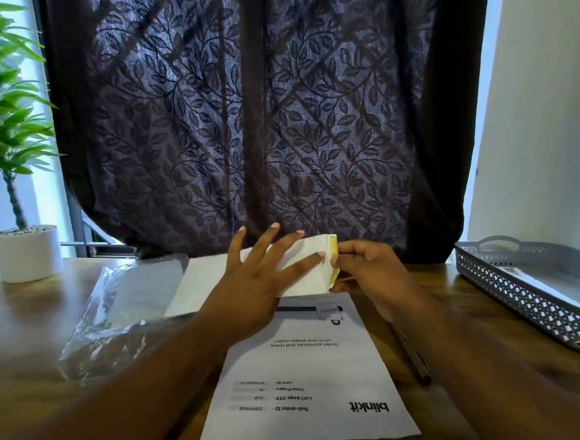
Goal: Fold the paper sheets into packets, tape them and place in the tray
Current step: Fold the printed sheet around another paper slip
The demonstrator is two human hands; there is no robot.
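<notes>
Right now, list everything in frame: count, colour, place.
paper packet: 1, white, table centre, under left hand
tape strip: 1, yellowish, on packet's right end
printed sheet: 1, white with black print, flat in front of packet
plain sheet: 1, white, left of packet
plastic bag: 1, clear, table left
pen or pencil: 1, dark, right of printed sheet
tray: 1, grey perforated, table right
paper in tray: 1 visible, white
potted plant: 1, green, white pot, far left
curtain: 1, dark leaf pattern, behind table
table: 1, brown wood
left hand: fingers spread, pressing packet
right hand: pinching tape strip
</notes>
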